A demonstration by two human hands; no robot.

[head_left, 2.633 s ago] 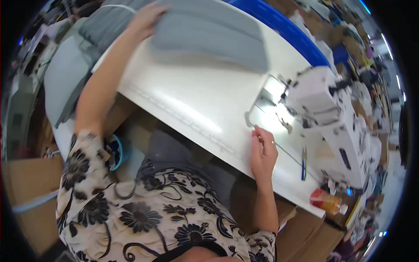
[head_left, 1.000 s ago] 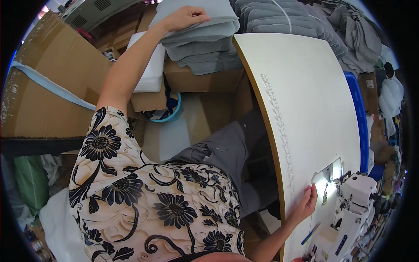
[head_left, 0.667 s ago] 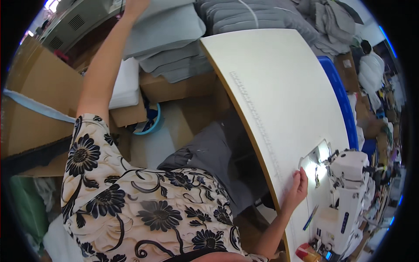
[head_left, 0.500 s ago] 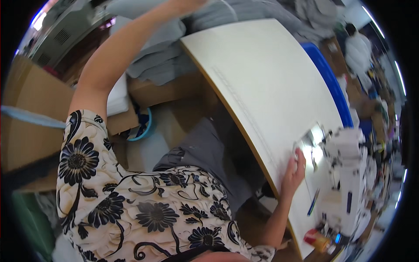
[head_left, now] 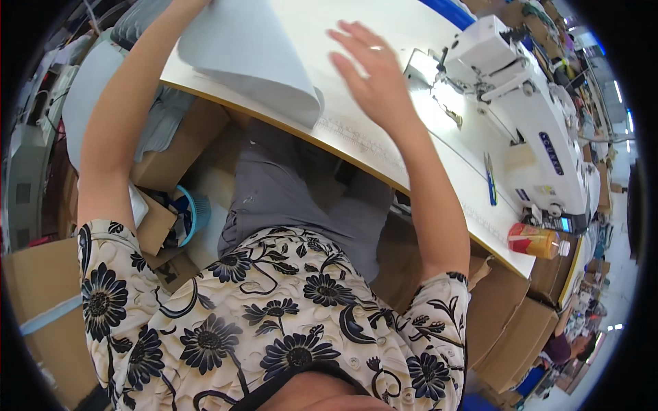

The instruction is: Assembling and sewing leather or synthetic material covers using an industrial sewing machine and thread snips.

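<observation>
A light grey-blue piece of fabric (head_left: 240, 58) curves over the near left edge of the white sewing table (head_left: 301, 20), its lower end folded under. At the upper rim of the picture my left hand (head_left: 194, 4) grips the fabric at its upper left; its fingertips are cut off by the rim. My right hand (head_left: 373, 79) is open above the tabletop, between the fabric and the sewing machine (head_left: 541, 109), fingers spread and a ring on one of them. Nothing is in it. The lit needle area (head_left: 445, 92) lies just to its right.
Blue-handled thread snips (head_left: 491, 179) and a bottle of orange drink (head_left: 538, 241) are on the table at right. Below the table at left are a blue basket (head_left: 199, 214) and cardboard boxes (head_left: 184, 147). Grey fabric (head_left: 161, 120) is piled at the left.
My left hand has brought a piece of fabric from the far pile onto the table. My right hand has lifted from beside the machine and opened. The view has turned toward the right.
</observation>
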